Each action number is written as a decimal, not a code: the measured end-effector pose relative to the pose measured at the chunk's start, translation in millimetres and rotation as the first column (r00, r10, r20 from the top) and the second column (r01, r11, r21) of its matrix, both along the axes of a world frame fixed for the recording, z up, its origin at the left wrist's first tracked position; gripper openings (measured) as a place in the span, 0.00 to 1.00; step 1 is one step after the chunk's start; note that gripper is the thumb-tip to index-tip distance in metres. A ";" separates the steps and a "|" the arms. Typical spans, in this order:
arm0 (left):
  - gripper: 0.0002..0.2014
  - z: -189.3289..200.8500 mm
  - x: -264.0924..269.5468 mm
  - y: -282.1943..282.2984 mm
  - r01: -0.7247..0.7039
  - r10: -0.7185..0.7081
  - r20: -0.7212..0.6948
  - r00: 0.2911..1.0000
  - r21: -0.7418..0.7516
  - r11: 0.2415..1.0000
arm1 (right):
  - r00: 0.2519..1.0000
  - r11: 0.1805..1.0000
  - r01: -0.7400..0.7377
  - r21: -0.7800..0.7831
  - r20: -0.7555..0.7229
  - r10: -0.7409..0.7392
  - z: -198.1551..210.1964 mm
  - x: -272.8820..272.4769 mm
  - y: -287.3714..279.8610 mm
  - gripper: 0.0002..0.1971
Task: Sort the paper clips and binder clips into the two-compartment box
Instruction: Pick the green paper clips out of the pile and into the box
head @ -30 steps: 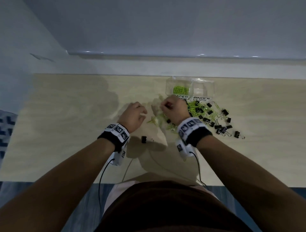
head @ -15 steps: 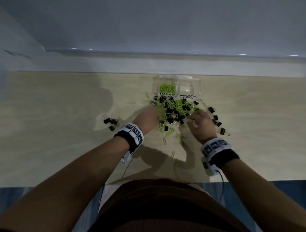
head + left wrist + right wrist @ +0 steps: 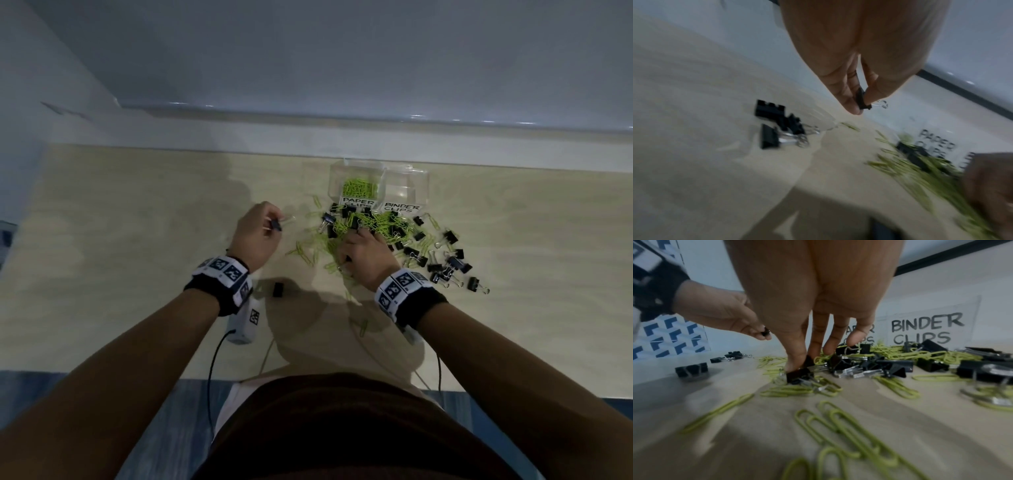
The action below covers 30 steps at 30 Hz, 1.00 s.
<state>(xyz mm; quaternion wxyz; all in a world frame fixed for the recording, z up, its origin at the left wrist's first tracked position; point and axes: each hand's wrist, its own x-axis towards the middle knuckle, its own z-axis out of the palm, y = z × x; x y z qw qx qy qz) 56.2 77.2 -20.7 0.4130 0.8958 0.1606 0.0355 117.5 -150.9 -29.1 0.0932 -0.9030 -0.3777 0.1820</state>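
Left hand [image 3: 255,236] has been drawn back from the pile [image 3: 373,233] beside the box [image 3: 378,186], pinching a binder clip [image 3: 864,100], while another binder clip [image 3: 797,375] is pinched by the right hand [image 3: 366,257].

Pale wood-grain table [image 3: 120,240] set against a plain wall [image 3: 308,51].
Dim, bluish light; a white ledge [image 3: 239,137] runs along the table's far edge, and blue flooring [image 3: 41,383] shows below its near edge.

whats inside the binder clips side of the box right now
The binder clips compartment of the clear box looks empty through its walls; its label hides the front bottom. The paper clips compartment holds green paper clips.
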 end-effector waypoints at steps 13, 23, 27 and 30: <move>0.16 -4.9 56.0 -47.4 0.363 -0.337 -0.149 0.929 0.212 0.907 | 0.839 0.753 0.529 0.392 -0.103 -0.535 2.1 11.9 -85.7 0.02; 0.02 -12.7 70.0 -58.6 0.282 -0.256 -0.155 0.954 0.172 0.944 | 0.916 0.895 0.378 0.237 0.043 -0.399 6.3 10.0 -45.9 0.09; 0.05 -7.9 57.9 -39.0 0.165 -0.161 -0.049 0.986 0.093 0.982 | 0.979 0.962 0.193 0.191 0.031 -0.202 15.4 7.8 14.9 0.14; 0.05 -7.8 44.5 -11.0 0.076 -0.076 -0.014 0.997 0.070 0.995 | 0.991 0.990 0.130 0.054 0.031 -0.132 16.6 11.2 43.5 0.16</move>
